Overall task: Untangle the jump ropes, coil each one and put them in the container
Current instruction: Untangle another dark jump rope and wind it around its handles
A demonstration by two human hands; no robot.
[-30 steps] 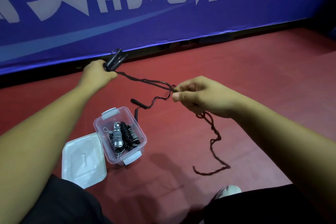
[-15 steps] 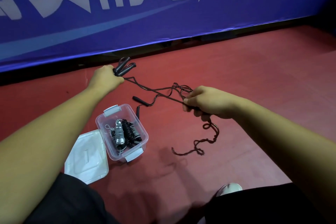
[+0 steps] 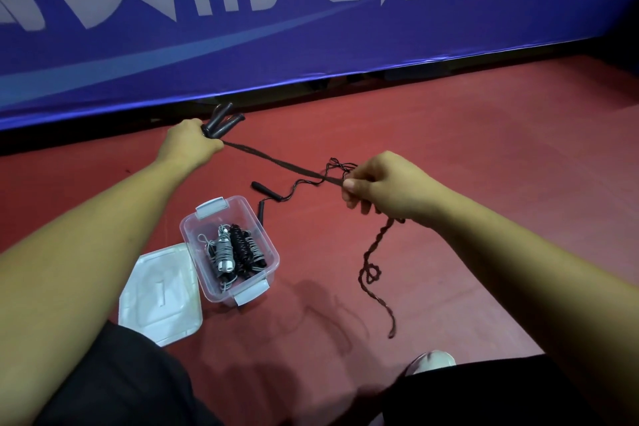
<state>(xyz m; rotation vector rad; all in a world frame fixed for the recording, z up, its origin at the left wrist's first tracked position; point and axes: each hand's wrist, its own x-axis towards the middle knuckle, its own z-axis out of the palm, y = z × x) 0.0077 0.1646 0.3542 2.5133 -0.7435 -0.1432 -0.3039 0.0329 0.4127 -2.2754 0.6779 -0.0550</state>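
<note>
My left hand (image 3: 188, 145) grips two black jump rope handles (image 3: 221, 123), held up near the blue banner. From them a dark twisted rope (image 3: 276, 161) runs taut to my right hand (image 3: 383, 188), which pinches it. Below that hand the rope's twisted tail (image 3: 373, 270) hangs down to the red floor. A second black rope's handles (image 3: 266, 191) lie on the floor behind the clear container (image 3: 193, 228), its thin cord reaching toward my right hand. The container holds coiled grey and black ropes (image 3: 235, 252).
The container's white lid (image 3: 160, 294) lies flat on the floor to its left. A blue banner wall (image 3: 311, 10) closes off the far side. My dark-clothed legs and a white shoe (image 3: 432, 360) are at the bottom. Red floor (image 3: 484, 131) stretches to the right.
My right hand has slid further along the rope, away from my left, drawing the span between them taut. The tail below it hangs longer and straighter. The left hand keeps hold of the handles.
</note>
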